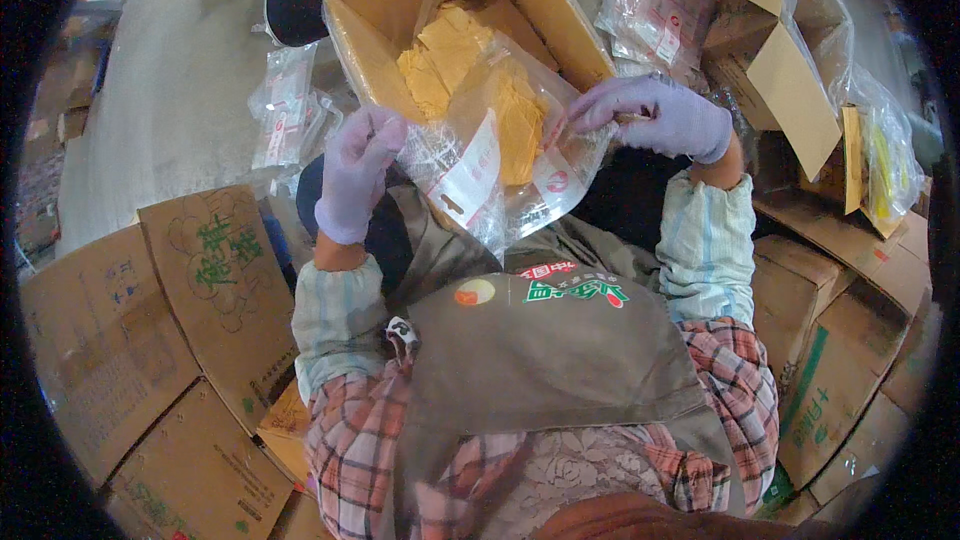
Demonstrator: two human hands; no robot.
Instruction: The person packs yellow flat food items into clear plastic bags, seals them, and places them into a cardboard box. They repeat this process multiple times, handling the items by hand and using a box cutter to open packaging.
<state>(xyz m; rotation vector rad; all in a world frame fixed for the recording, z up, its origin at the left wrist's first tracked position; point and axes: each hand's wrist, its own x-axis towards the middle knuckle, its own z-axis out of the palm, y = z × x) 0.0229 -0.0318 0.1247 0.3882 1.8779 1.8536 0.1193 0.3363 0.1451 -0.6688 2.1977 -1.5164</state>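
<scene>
My left hand (362, 165), in a pale purple knit glove, pinches the left edge of a clear printed plastic bag (480, 187). On the bag's right edge, my right hand (649, 116), gloved alike, grips with thumb and fingers. The bag lies tilted over the near rim of a cardboard box (360, 37) lined with clear film. Flat yellow-orange pieces (450, 45) lie in the box. More such pieces (517, 127) show through or behind the bag's film; which of the two I cannot tell.
Stacks of clear printed bags lie left (283, 105) and right (660, 7) of the box. At the right stands an open carton (795, 90) with a plastic liner. Closed cartons flank me at the left (217, 277) and right (847, 375).
</scene>
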